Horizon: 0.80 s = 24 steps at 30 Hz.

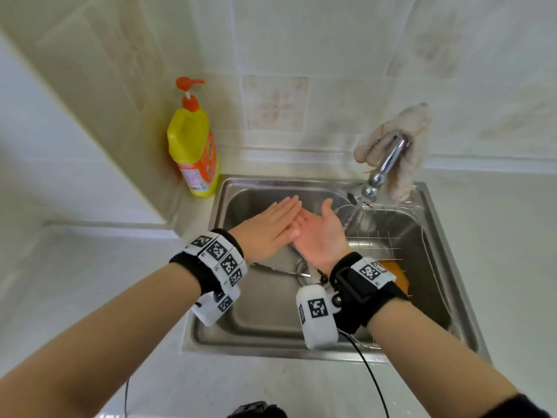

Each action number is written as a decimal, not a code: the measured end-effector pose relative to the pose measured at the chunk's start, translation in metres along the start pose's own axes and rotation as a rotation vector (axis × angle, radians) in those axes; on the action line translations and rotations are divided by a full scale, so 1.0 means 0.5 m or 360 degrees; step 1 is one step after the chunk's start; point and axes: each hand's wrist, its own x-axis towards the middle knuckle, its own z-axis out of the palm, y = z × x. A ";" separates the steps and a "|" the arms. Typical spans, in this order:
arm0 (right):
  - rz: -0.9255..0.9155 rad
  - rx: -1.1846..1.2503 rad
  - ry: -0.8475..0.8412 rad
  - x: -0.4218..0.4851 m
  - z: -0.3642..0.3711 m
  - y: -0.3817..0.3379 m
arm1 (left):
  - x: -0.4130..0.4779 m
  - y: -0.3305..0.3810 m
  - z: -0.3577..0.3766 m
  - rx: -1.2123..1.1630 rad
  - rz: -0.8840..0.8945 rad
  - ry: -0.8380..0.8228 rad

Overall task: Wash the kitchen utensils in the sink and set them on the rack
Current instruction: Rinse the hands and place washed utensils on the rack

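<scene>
Above the sink [271, 349], clear of its walls, left hand [270, 225] overlaps right hand [321, 235], both grips flat and empty

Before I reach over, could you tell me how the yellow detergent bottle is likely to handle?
The detergent bottle looks tall and narrow, so a sideways push would probably tip it. Its smooth plastic may be slippery; it seems rigid.
</scene>
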 end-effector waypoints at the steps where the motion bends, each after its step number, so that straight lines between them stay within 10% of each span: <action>1: -0.0036 0.0000 0.0075 0.003 -0.014 -0.006 | 0.002 0.009 0.013 -0.0032 0.0063 -0.0040; 24: 0.0370 -0.0706 -0.0238 -0.008 0.069 0.054 | -0.143 0.064 0.056 -0.0265 -0.0428 0.0391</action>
